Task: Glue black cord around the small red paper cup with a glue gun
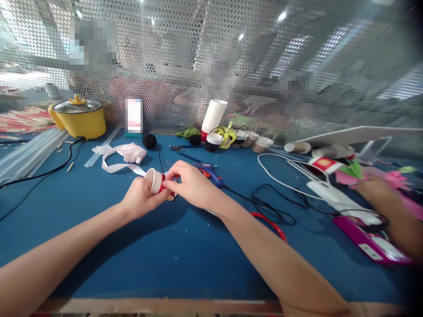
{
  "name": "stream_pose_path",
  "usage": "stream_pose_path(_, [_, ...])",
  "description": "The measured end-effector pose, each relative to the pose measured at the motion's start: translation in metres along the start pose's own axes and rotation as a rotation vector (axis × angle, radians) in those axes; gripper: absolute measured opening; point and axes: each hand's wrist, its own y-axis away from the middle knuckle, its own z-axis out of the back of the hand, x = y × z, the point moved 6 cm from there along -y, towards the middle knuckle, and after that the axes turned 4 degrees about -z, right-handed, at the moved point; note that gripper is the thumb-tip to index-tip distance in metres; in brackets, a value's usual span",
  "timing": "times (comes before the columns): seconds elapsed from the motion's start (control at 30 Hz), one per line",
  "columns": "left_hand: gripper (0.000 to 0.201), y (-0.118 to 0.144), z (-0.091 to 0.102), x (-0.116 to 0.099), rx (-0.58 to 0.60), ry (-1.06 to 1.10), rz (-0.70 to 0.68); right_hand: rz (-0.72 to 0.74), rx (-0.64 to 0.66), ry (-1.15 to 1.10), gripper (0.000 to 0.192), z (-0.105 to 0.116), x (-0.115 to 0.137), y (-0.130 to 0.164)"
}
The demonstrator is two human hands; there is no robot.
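A small red and white paper cup [155, 180] lies on its side between both my hands, its open white mouth turned to the left. My left hand [140, 198] grips it from below and behind. My right hand [190, 185] pinches its red side from the right, fingers closed on it. Both hands hover just above the blue table [172, 255]. A blue glue gun [208, 171] lies right behind my right hand, partly hidden by it.
A yellow electric pot [79, 118] stands back left, a white ribbon [115, 158] nearby. A stack of white cups [213, 115] and several small decorated cups sit at the back. Black and white cables, a red ring [271, 223], and another person's arm [393, 211] occupy the right.
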Motion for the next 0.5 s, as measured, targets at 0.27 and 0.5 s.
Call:
stream_pose_path(0.27, [0.025, -0.004, 0.0, 0.001, -0.028, 0.317, 0.13, -0.057, -0.106, -0.304, 0.008, 0.02, -0.008, 0.005])
stream_pose_path(0.5, [0.028, -0.001, -0.005, 0.005, -0.005, 0.482, 0.216, -0.066, -0.1, -0.494, 0.007, 0.023, -0.019, 0.003])
